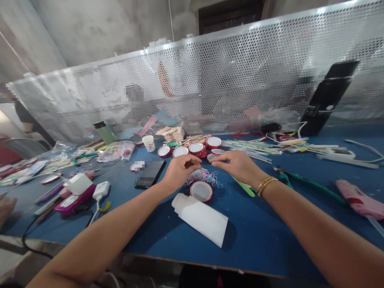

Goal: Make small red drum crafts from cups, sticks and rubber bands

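My left hand point(181, 170) hovers over the middle of the table, fingertips pinched together; what they hold, if anything, is too small to make out. Facing it, my right hand point(240, 165), with a gold bracelet point(266, 185) at the wrist, is also pinched, its fingertips close to a red-rimmed round lid point(216, 152). Whether it grips anything cannot be seen. Beneath both hands lies a heap of thin multicoloured strands point(207, 177). Nearer me are another red-rimmed lid point(201, 192) with a pale inside and a folded white paper piece point(204, 222).
Behind my hands sit stacked red-rimmed lids point(197, 149), a paper cup point(148, 143) and wooden sticks point(192, 139). A black phone point(150, 175) lies left; pliers point(312, 186) and a pink glue gun point(360, 199) lie right. A perforated metal screen point(228, 76) closes the back. Another person's hand point(6, 210) shows far left.
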